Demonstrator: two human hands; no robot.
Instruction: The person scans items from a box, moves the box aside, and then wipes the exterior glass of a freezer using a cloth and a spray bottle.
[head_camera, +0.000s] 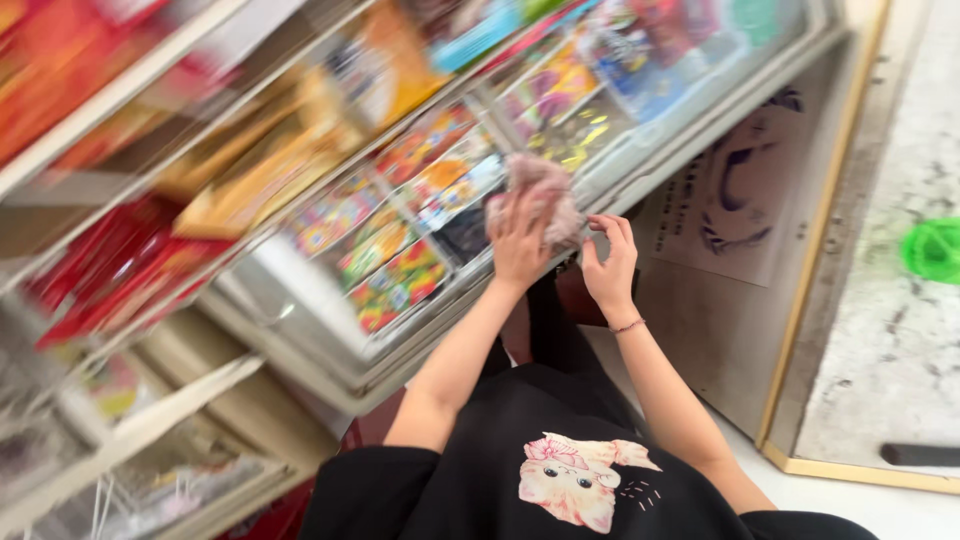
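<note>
Both hands work a pinkish cloth (540, 195) on the glass lid (420, 230) of a chest freezer: the left hand (520, 245) presses it flat with fingers together, the right hand (612, 265) at its three o'clock pinches the edge. Pressing hard could slide the lid or let the cloth slip away toward twelve o'clock.

We list: soft, fuzzy pink cloth (540, 195); freezer lid (420, 180) of smooth glossy glass; bright glossy plastic packets (395, 285) beneath; speckled matt stone floor (900, 330), far right.
</note>
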